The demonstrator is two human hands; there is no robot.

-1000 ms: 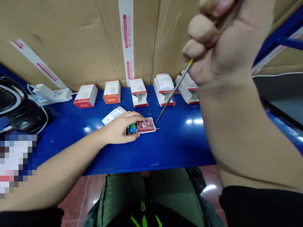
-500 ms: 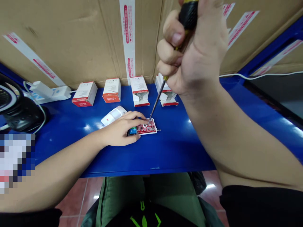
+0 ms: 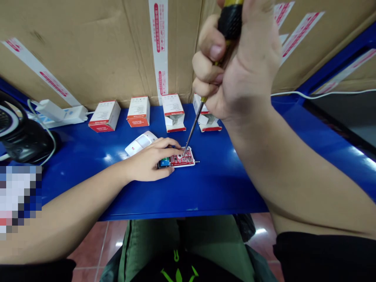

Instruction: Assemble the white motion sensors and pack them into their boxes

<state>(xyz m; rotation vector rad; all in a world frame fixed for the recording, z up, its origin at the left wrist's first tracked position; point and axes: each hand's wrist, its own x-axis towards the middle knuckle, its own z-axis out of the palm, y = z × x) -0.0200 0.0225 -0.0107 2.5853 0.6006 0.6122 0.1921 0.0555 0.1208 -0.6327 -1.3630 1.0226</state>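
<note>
A small red circuit board [image 3: 182, 158] in a white base lies on the blue shelf [image 3: 205, 184]. My left hand [image 3: 149, 159] grips its left end and presses it down. My right hand [image 3: 235, 62] is raised close to the camera, fingers wrapped round a screwdriver [image 3: 205, 88] with a black and yellow handle. The thin shaft slants down and its tip rests on the board. A white sensor cover [image 3: 141, 142] lies just behind my left hand.
Several small red and white boxes [image 3: 138, 111] stand in a row at the back against large cardboard cartons [image 3: 88, 51]. A white power strip [image 3: 61, 113] and a black fan [image 3: 20, 133] sit at the left. A white cable [image 3: 323, 93] runs at the right.
My right hand swung left and lowered the screwdriver from beside the board until its tip met the board. The left hand stayed on the board.
</note>
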